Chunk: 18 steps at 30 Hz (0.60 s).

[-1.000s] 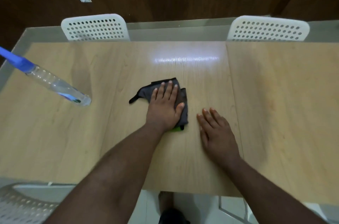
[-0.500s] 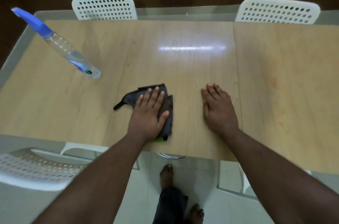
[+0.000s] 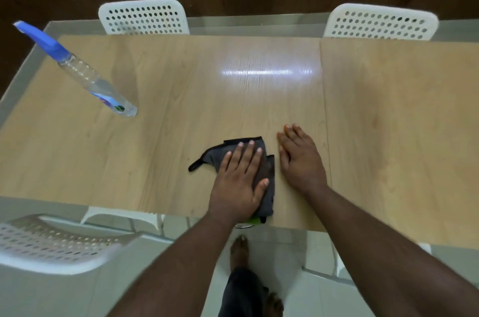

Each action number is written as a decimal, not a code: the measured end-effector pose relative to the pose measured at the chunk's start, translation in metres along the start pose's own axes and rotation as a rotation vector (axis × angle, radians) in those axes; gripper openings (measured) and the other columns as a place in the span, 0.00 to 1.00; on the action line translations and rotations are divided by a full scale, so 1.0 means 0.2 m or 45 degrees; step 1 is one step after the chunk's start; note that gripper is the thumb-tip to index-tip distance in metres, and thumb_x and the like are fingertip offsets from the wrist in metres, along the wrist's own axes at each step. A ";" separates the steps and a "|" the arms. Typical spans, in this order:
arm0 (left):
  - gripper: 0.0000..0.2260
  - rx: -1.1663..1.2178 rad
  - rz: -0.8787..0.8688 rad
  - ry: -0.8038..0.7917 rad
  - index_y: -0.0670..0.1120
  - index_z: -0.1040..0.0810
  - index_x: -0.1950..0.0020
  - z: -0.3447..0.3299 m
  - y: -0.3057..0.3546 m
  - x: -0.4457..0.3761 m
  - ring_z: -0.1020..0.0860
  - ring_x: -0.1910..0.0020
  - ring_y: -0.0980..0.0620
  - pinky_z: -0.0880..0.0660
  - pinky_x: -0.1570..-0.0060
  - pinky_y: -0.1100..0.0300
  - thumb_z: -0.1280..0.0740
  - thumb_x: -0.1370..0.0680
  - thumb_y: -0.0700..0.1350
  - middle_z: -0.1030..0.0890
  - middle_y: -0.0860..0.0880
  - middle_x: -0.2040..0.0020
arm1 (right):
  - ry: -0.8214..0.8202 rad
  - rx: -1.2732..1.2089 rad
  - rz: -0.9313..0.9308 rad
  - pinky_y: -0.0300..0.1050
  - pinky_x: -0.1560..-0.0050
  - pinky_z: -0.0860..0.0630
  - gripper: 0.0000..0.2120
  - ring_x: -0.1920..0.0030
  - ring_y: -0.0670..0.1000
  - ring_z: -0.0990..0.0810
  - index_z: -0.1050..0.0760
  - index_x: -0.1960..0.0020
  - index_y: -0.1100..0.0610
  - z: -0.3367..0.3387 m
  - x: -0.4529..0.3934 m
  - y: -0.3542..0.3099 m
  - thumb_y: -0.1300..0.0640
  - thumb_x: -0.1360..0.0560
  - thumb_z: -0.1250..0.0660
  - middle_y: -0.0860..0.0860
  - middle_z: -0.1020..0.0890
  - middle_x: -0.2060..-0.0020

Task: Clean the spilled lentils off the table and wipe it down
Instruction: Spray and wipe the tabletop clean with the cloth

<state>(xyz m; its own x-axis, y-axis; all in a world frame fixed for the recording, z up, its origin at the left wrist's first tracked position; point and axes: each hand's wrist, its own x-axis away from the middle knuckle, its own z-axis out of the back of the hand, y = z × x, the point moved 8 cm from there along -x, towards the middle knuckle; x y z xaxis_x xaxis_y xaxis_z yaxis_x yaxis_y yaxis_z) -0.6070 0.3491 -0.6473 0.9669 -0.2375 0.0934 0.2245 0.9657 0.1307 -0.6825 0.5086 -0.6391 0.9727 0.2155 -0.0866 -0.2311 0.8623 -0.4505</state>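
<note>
Wiping step in hand; no lentils visible on the tabletop [image 3: 388, 114].
Left hand [image 3: 239, 183] presses a folded grey cloth [image 3: 268, 174] flat near the front edge, fingers straight and slightly spread. Right hand [image 3: 300, 158] rests palm-down just beside it, fingers straight, close together. Spray bottle [image 3: 88, 75] stands well apart, far left. Judged next: sweep the cloth across unwiped areas.

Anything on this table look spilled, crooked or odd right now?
No lentils or spill show on the table. The spray bottle stands on it; its lean looks like lens distortion. The left hand presses a crumpled grey cloth.
</note>
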 end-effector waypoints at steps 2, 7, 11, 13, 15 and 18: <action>0.33 -0.004 0.020 0.001 0.49 0.55 0.13 0.02 -0.04 -0.13 0.59 0.15 0.49 0.53 0.17 0.44 0.53 0.14 0.62 0.57 0.48 0.13 | 0.000 -0.037 -0.018 0.53 0.18 0.41 0.21 0.18 0.52 0.38 0.27 0.23 0.54 0.01 -0.01 0.01 0.52 0.15 0.40 0.52 0.29 0.22; 0.33 -0.020 0.039 0.009 0.49 0.56 0.13 0.06 -0.14 -0.52 0.59 0.15 0.48 0.55 0.17 0.45 0.56 0.15 0.63 0.58 0.48 0.13 | 0.047 -0.056 0.003 0.51 0.24 0.34 0.20 0.26 0.55 0.27 0.20 0.30 0.57 0.09 -0.13 0.09 0.52 0.17 0.38 0.54 0.21 0.28; 0.33 -0.017 0.063 -0.003 0.49 0.58 0.13 0.10 -0.20 -0.83 0.59 0.15 0.48 0.56 0.17 0.46 0.59 0.15 0.64 0.59 0.48 0.13 | 0.038 0.051 -0.018 0.54 0.25 0.32 0.22 0.27 0.58 0.27 0.20 0.30 0.58 0.17 -0.39 0.32 0.51 0.18 0.39 0.56 0.21 0.29; 0.34 -0.011 0.064 0.004 0.49 0.58 0.13 0.13 -0.23 -0.98 0.59 0.15 0.48 0.56 0.17 0.46 0.60 0.15 0.64 0.59 0.48 0.13 | 0.053 0.071 -0.038 0.56 0.25 0.31 0.22 0.26 0.58 0.27 0.21 0.29 0.58 0.21 -0.52 0.41 0.51 0.19 0.39 0.56 0.21 0.29; 0.33 -0.009 0.054 0.008 0.49 0.56 0.13 0.16 -0.26 -1.17 0.58 0.14 0.48 0.55 0.17 0.46 0.59 0.15 0.64 0.57 0.48 0.13 | 0.058 0.064 -0.049 0.58 0.25 0.31 0.23 0.25 0.57 0.29 0.22 0.28 0.57 0.21 -0.61 0.47 0.51 0.18 0.40 0.54 0.22 0.27; 0.34 -0.007 0.059 0.024 0.49 0.53 0.13 0.20 -0.32 -1.46 0.55 0.14 0.47 0.54 0.17 0.45 0.58 0.16 0.64 0.52 0.47 0.13 | 0.065 0.063 -0.066 0.56 0.23 0.33 0.24 0.22 0.54 0.33 0.25 0.25 0.55 0.20 -0.61 0.47 0.51 0.18 0.41 0.52 0.26 0.24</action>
<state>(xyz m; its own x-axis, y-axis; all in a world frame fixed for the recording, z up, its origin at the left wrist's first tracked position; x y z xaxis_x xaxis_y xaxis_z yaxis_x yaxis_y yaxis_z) -0.9083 0.3531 -0.6425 0.9784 -0.1904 0.0809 0.1799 0.9762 0.1214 -0.8244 0.5820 -0.6360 0.9830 0.1471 -0.1102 -0.1798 0.8936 -0.4113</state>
